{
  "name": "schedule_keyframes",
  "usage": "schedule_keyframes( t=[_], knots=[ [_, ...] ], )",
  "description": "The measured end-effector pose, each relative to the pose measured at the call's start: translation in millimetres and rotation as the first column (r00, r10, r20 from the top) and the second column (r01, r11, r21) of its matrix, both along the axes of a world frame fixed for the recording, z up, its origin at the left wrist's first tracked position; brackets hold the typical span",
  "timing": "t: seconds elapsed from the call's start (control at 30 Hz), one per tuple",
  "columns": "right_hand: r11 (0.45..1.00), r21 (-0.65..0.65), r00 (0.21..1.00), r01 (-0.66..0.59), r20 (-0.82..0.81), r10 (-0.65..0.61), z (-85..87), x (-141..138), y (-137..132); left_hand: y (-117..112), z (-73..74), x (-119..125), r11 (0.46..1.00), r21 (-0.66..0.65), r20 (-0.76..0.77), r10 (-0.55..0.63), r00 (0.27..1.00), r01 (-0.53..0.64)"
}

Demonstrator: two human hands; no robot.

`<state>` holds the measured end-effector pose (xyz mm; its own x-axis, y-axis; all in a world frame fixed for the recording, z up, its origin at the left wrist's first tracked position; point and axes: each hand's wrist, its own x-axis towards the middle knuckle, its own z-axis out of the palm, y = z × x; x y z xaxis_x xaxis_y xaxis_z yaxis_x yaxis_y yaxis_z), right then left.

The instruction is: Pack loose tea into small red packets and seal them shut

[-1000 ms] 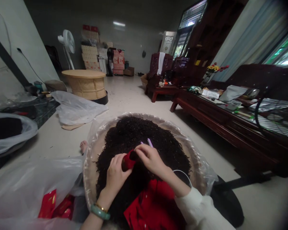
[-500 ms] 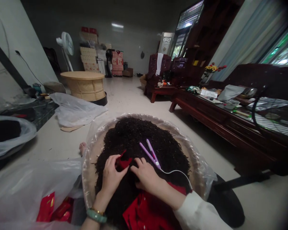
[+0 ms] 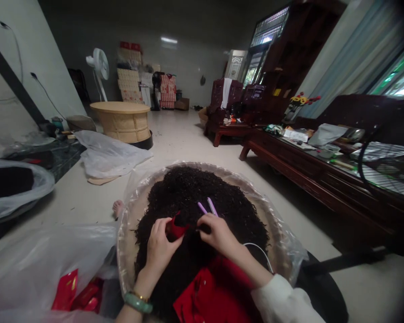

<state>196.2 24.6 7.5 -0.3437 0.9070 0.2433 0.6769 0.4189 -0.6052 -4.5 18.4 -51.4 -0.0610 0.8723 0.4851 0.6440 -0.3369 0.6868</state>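
Observation:
My left hand [image 3: 160, 246] holds a small red foil pouch [image 3: 175, 230] upright between thumb and fingers, its mouth open and dark inside. Just right of it, my right hand [image 3: 218, 234] is closed in a pinch; what the fingertips hold is too small and dark to name. Both hands are over a heap of dark, twisted dried leaves, like tea [image 3: 195, 181], in a round basket lined with clear plastic [image 3: 129, 224]. Behind my right hand lies a purple flat iron [image 3: 212, 206], partly hidden, with a white cord. Red pouches [image 3: 208, 296] lie on the leaves below my right forearm.
A clear plastic bag [image 3: 87, 242] with red packets [image 3: 66, 289] is at the left. Another plastic-lined container [image 3: 37, 188] of dark contents stands further left. A woven drum-shaped stand [image 3: 121, 123] is ahead, and a dark wooden table [image 3: 289, 157] runs along the right.
My right hand has moved slightly right, away from the pouch, and its fingers have drawn into a pinch, covering more of the flat iron. The pouch's mouth now shows wider.

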Motion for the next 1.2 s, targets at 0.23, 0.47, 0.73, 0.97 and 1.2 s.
schedule_keyframes(
  t=[0.23,0.47,0.73,0.97,1.2],
  knots=[
    [0.991,0.128,0.945,0.033,-0.326,0.011,43.0,-18.3,11.1,1.0,-2.0,1.8,1.000,-0.005,0.001,-0.004,1.000,0.004],
    [0.991,0.106,0.941,0.076,-0.336,-0.037,39.8,-27.0,6.1,1.8,-4.0,1.7,0.999,0.031,-0.022,0.009,1.000,-0.009],
    [0.980,0.188,0.976,-0.070,0.217,0.028,24.9,-39.7,-4.6,-3.7,-0.3,14.2,0.993,0.093,-0.159,0.084,0.984,-0.070],
    [0.974,0.146,0.982,-0.175,0.098,0.162,13.7,-25.2,10.8,1.1,13.4,1.6,0.994,-0.051,-0.090,-0.097,0.991,0.092],
    [0.935,0.182,0.943,-0.303,-0.085,0.322,23.6,-10.3,7.2,7.2,24.2,-4.8,0.817,-0.366,0.387,-0.303,0.871,0.447]
  ],
)
